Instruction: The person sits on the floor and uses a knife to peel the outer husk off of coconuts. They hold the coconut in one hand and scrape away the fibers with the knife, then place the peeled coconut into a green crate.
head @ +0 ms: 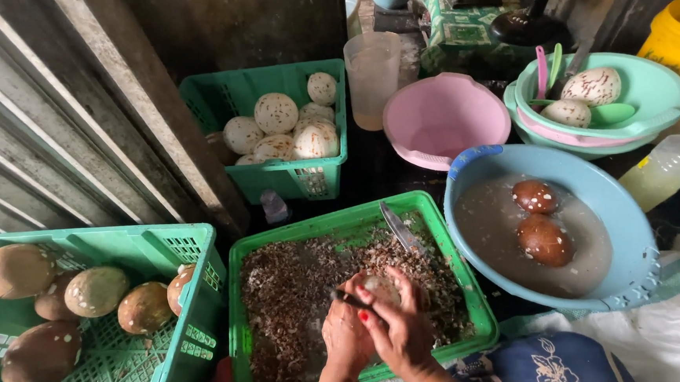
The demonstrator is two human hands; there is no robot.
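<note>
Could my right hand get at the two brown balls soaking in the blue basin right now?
Probably yes, once freed: the blue basin sits open beside the right hand, nothing covering the brown balls. But both hands are busy with a knife and a pale ball.

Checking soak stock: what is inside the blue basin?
The blue basin holds cloudy water with two brown round fruits partly showing above it. The murk hides anything deeper.

A single head-worn camera looks steeply down, close over the green tray (pixel 472 293) and surrounding tubs.
</note>
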